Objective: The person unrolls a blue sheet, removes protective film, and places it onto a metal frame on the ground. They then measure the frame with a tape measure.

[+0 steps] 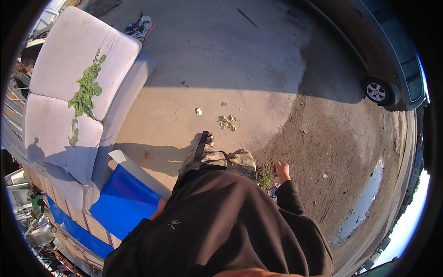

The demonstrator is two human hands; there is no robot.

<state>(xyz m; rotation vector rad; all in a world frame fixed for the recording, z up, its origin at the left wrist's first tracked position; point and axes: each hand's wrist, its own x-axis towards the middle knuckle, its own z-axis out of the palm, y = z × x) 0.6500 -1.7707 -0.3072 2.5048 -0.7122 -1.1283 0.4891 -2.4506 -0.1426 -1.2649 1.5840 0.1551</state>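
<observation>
On my left side is a blue sheet (123, 203) with a pale, curved border strip. My left hand (160, 207) is at its right edge, mostly hidden by the sheet and my dark sleeve; it appears to grip that edge. Beyond the sheet stands a pale two-cushion sofa (83, 51), with a leafy green plant stem (85, 92) lying across both cushions. At my right side, my right hand (281, 171) hangs with its fingers curled in, and I see nothing in them. A tuft of green grass (265, 177) shows beside that hand, close to my leg.
Dry crumpled leaves (227, 122) and a small white scrap (198, 111) lie on the concrete ahead. A dark car (397, 60) stands far right, above muddy ground with a puddle (360, 207). A crumpled plastic bag (139, 27) lies beyond the sofa.
</observation>
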